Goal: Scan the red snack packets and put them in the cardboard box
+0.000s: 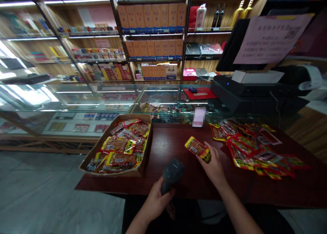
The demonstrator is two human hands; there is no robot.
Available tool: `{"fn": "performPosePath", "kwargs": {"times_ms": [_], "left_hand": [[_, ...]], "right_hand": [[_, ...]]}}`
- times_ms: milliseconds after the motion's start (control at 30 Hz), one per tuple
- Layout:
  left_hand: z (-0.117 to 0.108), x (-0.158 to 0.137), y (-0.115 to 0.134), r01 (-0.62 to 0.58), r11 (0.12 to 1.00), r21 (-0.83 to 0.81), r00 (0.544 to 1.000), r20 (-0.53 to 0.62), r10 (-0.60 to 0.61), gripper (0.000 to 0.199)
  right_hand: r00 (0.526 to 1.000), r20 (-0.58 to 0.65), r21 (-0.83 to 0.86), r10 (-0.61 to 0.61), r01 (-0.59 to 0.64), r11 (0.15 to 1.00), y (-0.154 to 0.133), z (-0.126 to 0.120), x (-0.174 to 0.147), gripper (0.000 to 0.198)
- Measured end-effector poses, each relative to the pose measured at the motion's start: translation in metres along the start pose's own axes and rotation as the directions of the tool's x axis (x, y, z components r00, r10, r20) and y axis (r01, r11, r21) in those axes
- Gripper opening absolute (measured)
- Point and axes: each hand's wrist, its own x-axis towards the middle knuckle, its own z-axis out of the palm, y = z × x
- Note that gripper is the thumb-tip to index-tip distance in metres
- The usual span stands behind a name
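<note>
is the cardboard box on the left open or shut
Open: the brown rectangular cardboard box has no lid across its top, and shiny red-and-yellow plastic packets show inside it.

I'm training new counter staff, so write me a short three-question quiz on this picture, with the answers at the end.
1. Which hand holds the handheld barcode scanner?

2. True or false: in this view, the snack packet in the right hand is between the cardboard box and the loose pile of packets.

3. Fill in the missing word: on the red mat, near the monitor, sits a blue computer ____.

Key: 1. The left hand. 2. True. 3. Mouse.
</note>
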Motion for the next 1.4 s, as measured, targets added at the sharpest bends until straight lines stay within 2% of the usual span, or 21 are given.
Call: {"fn": "performPosePath", "kwargs": {"times_ms": [100, 200, 300, 367, 400, 433, 500, 567, 633, 700, 767, 833, 867, 933, 1033, 1133, 1200, 1267, 1400], "left_hand": [[0.002, 0.002, -0.003, -0.021, 1.0, -0.014, 0.998, -0.054, 0.02, 0.051], [0.004, 0.005, -0.006, -0.012, 1.0, -0.003, 0.998, -0.054, 0.012, 0.055], [0.004, 0.006, -0.007, -0.017, 1.0, 0.008, 0.996, -0.089, 0.017, 0.056], [0.003, 0.006, -0.006, -0.016, 1.0, 0.018, 0.991, -0.133, 0.018, 0.055], [0.003, 0.006, -0.005, -0.012, 1.0, 0.026, 0.99, -0.143, 0.016, 0.054], [0.002, 0.006, -0.004, -0.011, 0.999, 0.032, 0.99, -0.141, 0.015, 0.054], [0.002, 0.005, -0.001, -0.011, 0.999, 0.036, 0.994, -0.11, 0.015, 0.054], [0.002, 0.005, 0.001, -0.008, 1.0, 0.027, 0.997, -0.075, 0.01, 0.057], [0.001, 0.006, 0.0, -0.003, 1.0, 0.018, 0.998, -0.061, 0.004, 0.06], [0.001, 0.007, -0.003, -0.004, 1.0, 0.008, 0.998, -0.06, 0.005, 0.061], [0.0, 0.008, -0.006, -0.007, 1.0, 0.002, 0.997, -0.073, 0.007, 0.059], [0.0, 0.008, -0.008, -0.004, 1.0, 0.005, 0.996, -0.092, 0.005, 0.058], [0.001, 0.008, -0.008, -0.001, 1.0, 0.01, 0.995, -0.103, 0.002, 0.057], [0.002, 0.006, -0.004, 0.008, 1.0, 0.028, 0.994, -0.105, -0.005, 0.055], [0.005, 0.004, 0.006, 0.023, 0.998, 0.052, 0.996, -0.084, -0.018, 0.051], [0.006, 0.003, 0.013, 0.034, 0.997, 0.074, 0.997, -0.066, -0.029, 0.048], [0.007, 0.003, 0.014, 0.039, 0.995, 0.092, 0.997, -0.07, -0.032, 0.046], [0.006, 0.003, 0.013, 0.036, 0.994, 0.099, 0.996, -0.079, -0.028, 0.045], [0.006, 0.003, 0.013, 0.053, 0.995, 0.08, 0.997, -0.057, -0.049, 0.051]], "right_hand": [[0.993, 0.113, 0.152, -0.015, -0.003, 0.988, -0.041, 0.034, 0.039, 0.07], [0.97, 0.23, 0.275, -0.077, 0.011, 0.961, -0.112, 0.089, 0.083, 0.078], [0.905, 0.383, 0.314, -0.187, 0.063, 0.947, -0.18, 0.14, 0.116, 0.09], [0.853, 0.453, 0.265, -0.26, 0.15, 0.953, -0.201, 0.158, 0.129, 0.089], [0.839, 0.47, 0.203, -0.275, 0.2, 0.958, -0.202, 0.159, 0.133, 0.083], [0.836, 0.476, 0.125, -0.271, 0.241, 0.962, -0.195, 0.155, 0.134, 0.076], [0.866, 0.454, -0.049, -0.208, 0.258, 0.965, -0.165, 0.131, 0.132, 0.06], [0.92, 0.383, -0.202, -0.087, 0.175, 0.964, -0.12, 0.092, 0.129, 0.051], [0.967, 0.247, -0.357, 0.059, 0.035, 0.933, -0.072, 0.05, 0.127, 0.052], [0.975, 0.125, -0.517, 0.182, -0.092, 0.851, -0.032, 0.017, 0.123, 0.06], [0.966, 0.098, -0.682, 0.239, -0.109, 0.723, -0.002, 0.001, 0.11, 0.064], [0.969, 0.162, -0.753, 0.185, 0.0, 0.657, 0.018, -0.001, 0.084, 0.061], [0.971, 0.206, -0.736, 0.121, 0.072, 0.673, 0.024, 0.0, 0.068, 0.057], [0.968, 0.249, -0.641, -0.013, 0.175, 0.748, 0.034, 0.005, 0.036, 0.049], [0.979, 0.172, -0.466, -0.107, 0.177, 0.867, 0.044, 0.004, 0.004, 0.041], [0.996, 0.048, -0.439, -0.068, 0.083, 0.895, 0.049, -0.001, -0.003, 0.057], [0.999, 0.045, -0.463, -0.006, 0.027, 0.886, 0.05, -0.005, -0.001, 0.071], [0.996, 0.074, -0.459, 0.049, -0.009, 0.888, 0.049, -0.006, 0.0, 0.073], [0.991, 0.036, -0.521, 0.133, -0.095, 0.848, 0.043, -0.003, -0.001, 0.066]]}}
